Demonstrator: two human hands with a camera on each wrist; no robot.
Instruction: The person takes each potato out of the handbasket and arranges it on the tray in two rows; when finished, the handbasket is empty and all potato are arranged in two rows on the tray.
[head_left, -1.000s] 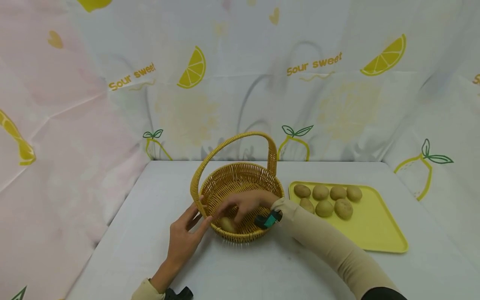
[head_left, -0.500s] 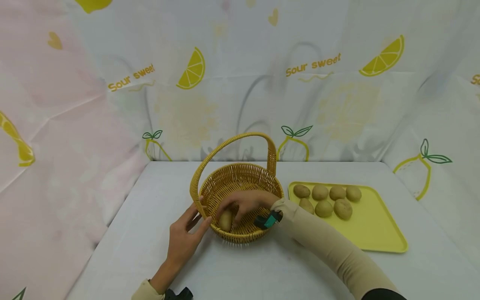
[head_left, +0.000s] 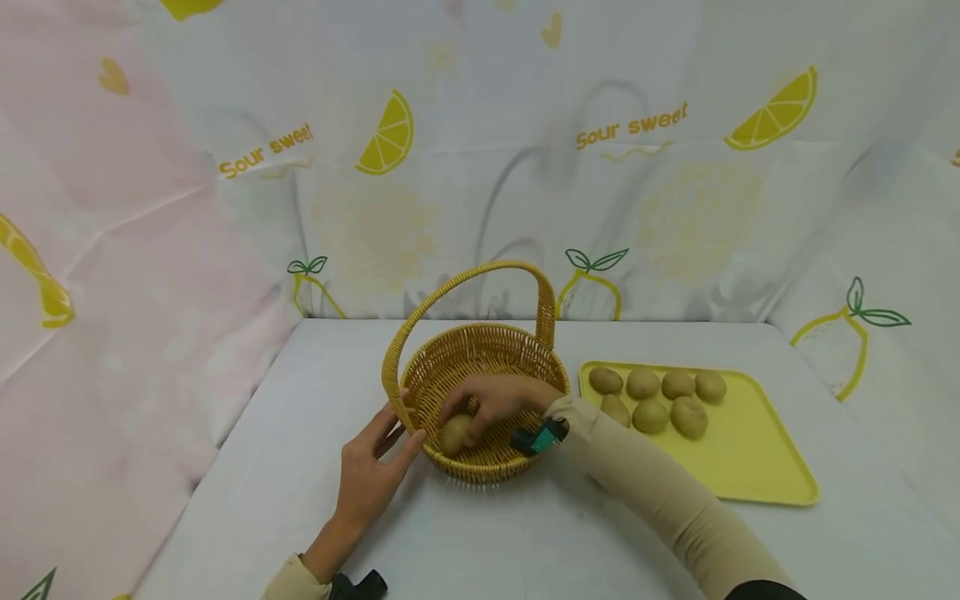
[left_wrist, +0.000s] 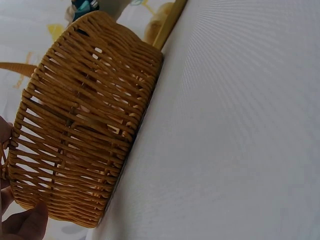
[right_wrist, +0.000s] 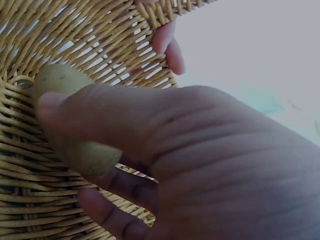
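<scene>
Inside the round wicker basket (head_left: pixel 480 477), my right hand (head_left: pixel 498 398) holds a potato (head_left: pixel 454 435) near the basket's left side. In the right wrist view, the thumb of the right hand (right_wrist: pixel 200 145) lies across the potato (right_wrist: pixel 75 145), with the fingers on its other side. My left hand (head_left: pixel 370 475) grips the basket's left rim at the foot of its arched handle (head_left: pixel 438 296). The left wrist view has the basket's outer wall (left_wrist: pixel 85 120) close up, with the left thumb (left_wrist: pixel 32 222) against it.
To the right of the basket, a yellow tray (head_left: pixel 750 450) bears several potatoes (head_left: pixel 650 416) grouped at its left end. Both stand on a white-covered table (head_left: pixel 480 550). A lemon-printed cloth (head_left: pixel 480 192) hangs behind the table.
The potato has turned a little within the basket under my right hand's fingers. My left hand keeps its place on the rim, and the basket and tray stay put.
</scene>
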